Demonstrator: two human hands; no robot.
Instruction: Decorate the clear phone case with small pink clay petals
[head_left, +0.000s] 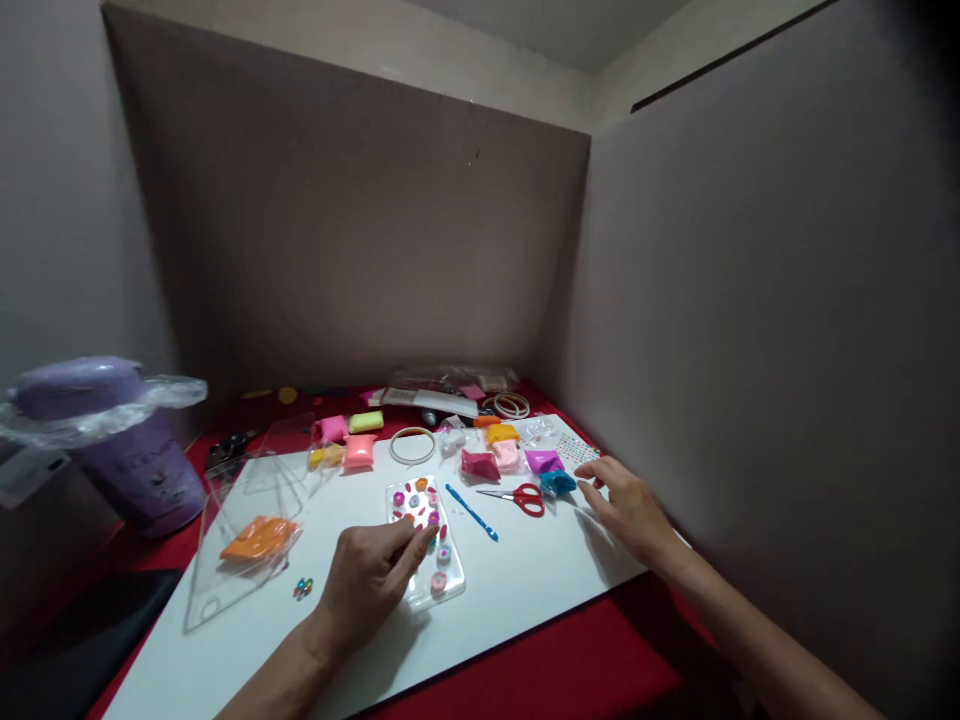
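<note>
It's dim in here, with soft light that seems to fall from above. The white board (517, 570) catches most of it, while the grey back panel (360, 250) darkens toward its foot. Faint shadows spread beneath the left hand (367, 580) and right hand (619, 505). Small glints sit on the clear case (456, 592). The purple bin (135, 450) leans, stretched by the wide lens, its lettering soft; blackness swallows the upper right corner.
</note>
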